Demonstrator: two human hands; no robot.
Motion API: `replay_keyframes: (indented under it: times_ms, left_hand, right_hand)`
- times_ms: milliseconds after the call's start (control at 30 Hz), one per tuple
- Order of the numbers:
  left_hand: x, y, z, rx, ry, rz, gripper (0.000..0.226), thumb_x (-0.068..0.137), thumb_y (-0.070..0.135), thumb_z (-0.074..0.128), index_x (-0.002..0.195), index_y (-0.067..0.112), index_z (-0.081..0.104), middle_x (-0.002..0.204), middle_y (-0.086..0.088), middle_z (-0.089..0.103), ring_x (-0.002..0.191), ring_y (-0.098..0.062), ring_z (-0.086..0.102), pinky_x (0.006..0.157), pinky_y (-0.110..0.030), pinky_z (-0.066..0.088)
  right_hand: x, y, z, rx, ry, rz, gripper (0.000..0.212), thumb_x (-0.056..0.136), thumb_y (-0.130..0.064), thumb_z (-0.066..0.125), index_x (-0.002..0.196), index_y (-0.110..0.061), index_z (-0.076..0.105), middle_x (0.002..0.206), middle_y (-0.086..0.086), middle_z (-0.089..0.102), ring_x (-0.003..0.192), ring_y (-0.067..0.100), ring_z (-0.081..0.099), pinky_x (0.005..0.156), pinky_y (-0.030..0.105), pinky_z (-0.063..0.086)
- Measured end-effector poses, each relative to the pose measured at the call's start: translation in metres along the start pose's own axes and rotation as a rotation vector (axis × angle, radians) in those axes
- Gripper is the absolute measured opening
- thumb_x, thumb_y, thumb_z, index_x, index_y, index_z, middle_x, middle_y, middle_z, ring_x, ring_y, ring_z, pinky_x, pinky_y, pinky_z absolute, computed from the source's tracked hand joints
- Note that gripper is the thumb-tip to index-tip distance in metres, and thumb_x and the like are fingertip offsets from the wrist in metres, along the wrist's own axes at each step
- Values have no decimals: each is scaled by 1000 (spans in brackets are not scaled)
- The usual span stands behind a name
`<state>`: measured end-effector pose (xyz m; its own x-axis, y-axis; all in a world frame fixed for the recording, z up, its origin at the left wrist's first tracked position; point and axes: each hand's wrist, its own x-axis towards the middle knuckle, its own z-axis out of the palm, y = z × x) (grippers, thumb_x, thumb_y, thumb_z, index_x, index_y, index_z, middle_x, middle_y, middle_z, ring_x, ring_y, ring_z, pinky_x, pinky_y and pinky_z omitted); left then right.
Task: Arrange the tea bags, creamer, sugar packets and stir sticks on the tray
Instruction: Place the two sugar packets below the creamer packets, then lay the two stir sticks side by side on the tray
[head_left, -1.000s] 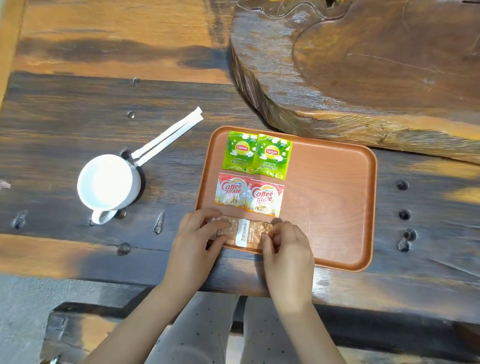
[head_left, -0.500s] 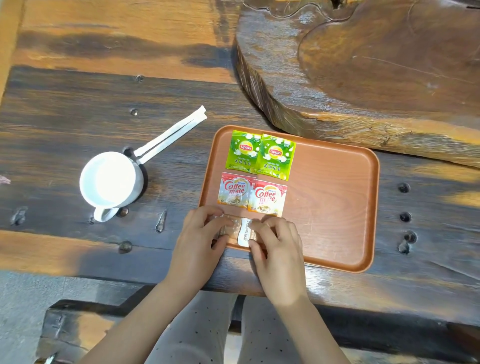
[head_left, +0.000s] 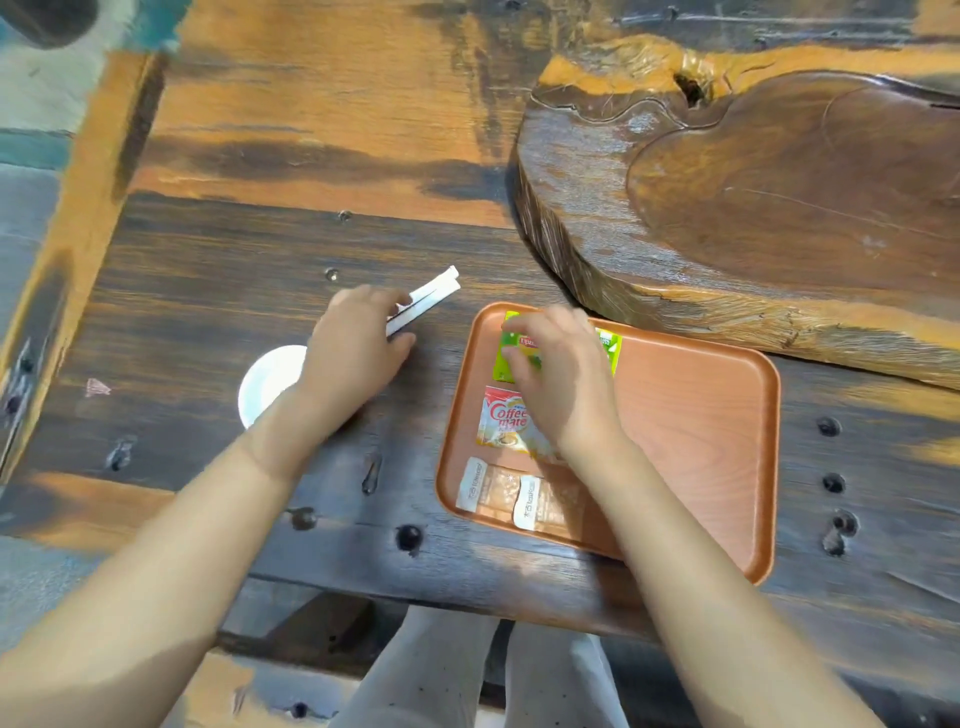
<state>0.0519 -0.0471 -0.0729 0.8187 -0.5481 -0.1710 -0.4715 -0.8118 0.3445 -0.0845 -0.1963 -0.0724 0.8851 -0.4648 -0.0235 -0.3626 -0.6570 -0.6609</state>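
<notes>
White stir sticks (head_left: 423, 301) pinched leftward.

Dark plank table (head_left: 218, 291), white cup (head_left: 270, 382), carved wooden slab (head_left: 753, 197) at right

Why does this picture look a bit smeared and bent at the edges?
Head view: motion blur softens the left hand on the white paper-wrapped stir sticks and the right hand; the wide lens bows the dark wooden table; lighting is soft, no harsh glare.
</notes>
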Motion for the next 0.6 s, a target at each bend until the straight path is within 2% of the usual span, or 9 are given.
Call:
replay_keyframes:
  times_ms: [167, 267, 400, 467, 600]
  left_hand:
    - [51, -16, 6, 214, -238, -148, 40, 75, 24, 68, 110, 10, 55, 118, -19, 56, 111, -37, 50, 90, -42, 44]
    - [58, -22, 15, 175, -245, -194, 38, 74, 22, 70, 106, 9, 54, 117, -19, 54, 110, -37, 50, 91, -44, 44]
    - [61, -23, 17, 91, -289, -188, 19, 77, 14, 66, 93, 11, 56, 107, -17, 65, 102, -34, 58, 84, -37, 45]
    - [60, -23, 17, 81, -312, -172, 10, 79, 11, 61, 88, 15, 57, 105, -16, 66, 101, -33, 59, 81, -34, 45]
    - [58, -23, 17, 115, -312, -93, 12, 82, 10, 55, 93, 13, 60, 107, -17, 65, 103, -35, 57, 82, -35, 44]
  right_hand:
    - [100, -13, 42, -287, -263, -172, 35, 84, -23, 59, 119, -16, 56, 120, 9, 54, 118, 28, 42, 95, 40, 35]
    - [120, -13, 64, -343, -336, -188, 39, 83, -21, 61, 121, -16, 54, 123, 8, 50, 120, 28, 39, 96, 41, 34]
    - [128, -14, 74, -322, -315, -201, 25, 83, -9, 55, 107, -16, 56, 115, 9, 50, 115, 28, 40, 90, 39, 34]
    - [131, -15, 73, -318, -337, -198, 17, 84, -8, 52, 99, -15, 57, 110, 10, 54, 114, 29, 41, 89, 38, 34]
    - [137, -16, 67, -295, -453, -175, 8, 82, -12, 58, 89, -13, 62, 105, 11, 58, 110, 29, 45, 88, 34, 36]
